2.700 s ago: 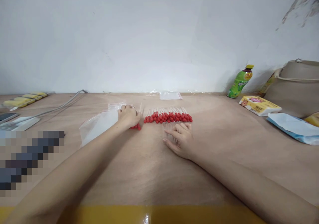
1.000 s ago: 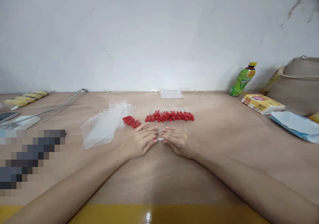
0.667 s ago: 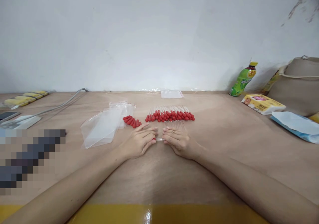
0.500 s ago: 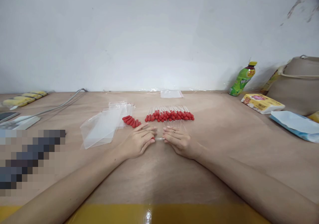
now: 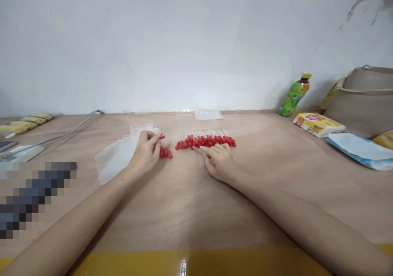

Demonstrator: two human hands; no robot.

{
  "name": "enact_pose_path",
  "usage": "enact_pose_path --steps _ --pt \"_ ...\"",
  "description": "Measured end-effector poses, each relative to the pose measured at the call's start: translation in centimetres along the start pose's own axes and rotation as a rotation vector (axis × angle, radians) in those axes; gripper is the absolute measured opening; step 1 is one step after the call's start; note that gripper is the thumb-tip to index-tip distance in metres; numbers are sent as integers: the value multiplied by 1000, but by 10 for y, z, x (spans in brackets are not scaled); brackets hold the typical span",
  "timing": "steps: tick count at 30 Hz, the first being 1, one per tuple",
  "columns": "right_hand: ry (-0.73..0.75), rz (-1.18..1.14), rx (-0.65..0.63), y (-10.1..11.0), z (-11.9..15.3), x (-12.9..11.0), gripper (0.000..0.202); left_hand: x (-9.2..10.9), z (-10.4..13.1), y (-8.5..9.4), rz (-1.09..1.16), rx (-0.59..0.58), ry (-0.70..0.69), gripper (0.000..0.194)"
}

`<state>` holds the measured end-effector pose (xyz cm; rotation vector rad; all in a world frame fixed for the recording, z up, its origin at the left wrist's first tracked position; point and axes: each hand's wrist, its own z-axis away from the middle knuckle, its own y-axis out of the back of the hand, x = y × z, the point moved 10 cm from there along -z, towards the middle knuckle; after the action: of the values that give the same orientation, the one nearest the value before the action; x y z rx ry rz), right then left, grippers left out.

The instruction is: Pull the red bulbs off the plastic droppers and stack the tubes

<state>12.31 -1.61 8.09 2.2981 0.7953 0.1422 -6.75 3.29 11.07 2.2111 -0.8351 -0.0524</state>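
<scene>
My left hand [image 5: 145,147] pinches a small red piece [image 5: 162,137] between thumb and fingertips, raised over a few more red pieces [image 5: 166,152] on the table. Fingers closed, my right hand [image 5: 219,159] grips a thin clear tube [image 5: 199,149] that points up and to the left. Other clear tubes [image 5: 202,164] lie partly under that hand. Behind it a row of red-tipped clear tubes [image 5: 205,140] lies side by side, red ends toward me. Clear plastic bags [image 5: 118,155] lie flat to the left, partly behind my left hand.
A small bag [image 5: 208,115] lies by the wall. On the right are a green bottle [image 5: 294,96], a yellow tissue pack [image 5: 318,124], a blue-white packet [image 5: 360,150] and a beige bag [image 5: 362,104]. Far left are a grey cable [image 5: 73,129] and yellow packets [image 5: 26,124].
My hands have moved apart from the tube between them. The left went up and left and took a red piece; the right moved up slightly and now grips a clear tube.
</scene>
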Motion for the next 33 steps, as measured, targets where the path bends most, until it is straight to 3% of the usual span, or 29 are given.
enact_pose_path --steps 4,9,15,26,33 --pt "-61 -72 -6 -5 -2 5 20 -36 -7 7 -52 -18 171 26" --pt "88 30 -35 -10 -3 -13 22 -54 -3 2 -49 -67 239 18" --pt "168 158 -166 -19 -2 -27 25 -57 2 -9 -114 -110 179 21" --pt "212 71 -237 -25 5 -39 31 -46 13 -26 -65 -234 102 31" --pt "195 63 -324 -32 7 -38 41 -27 9 -16 -179 -118 -23 28"
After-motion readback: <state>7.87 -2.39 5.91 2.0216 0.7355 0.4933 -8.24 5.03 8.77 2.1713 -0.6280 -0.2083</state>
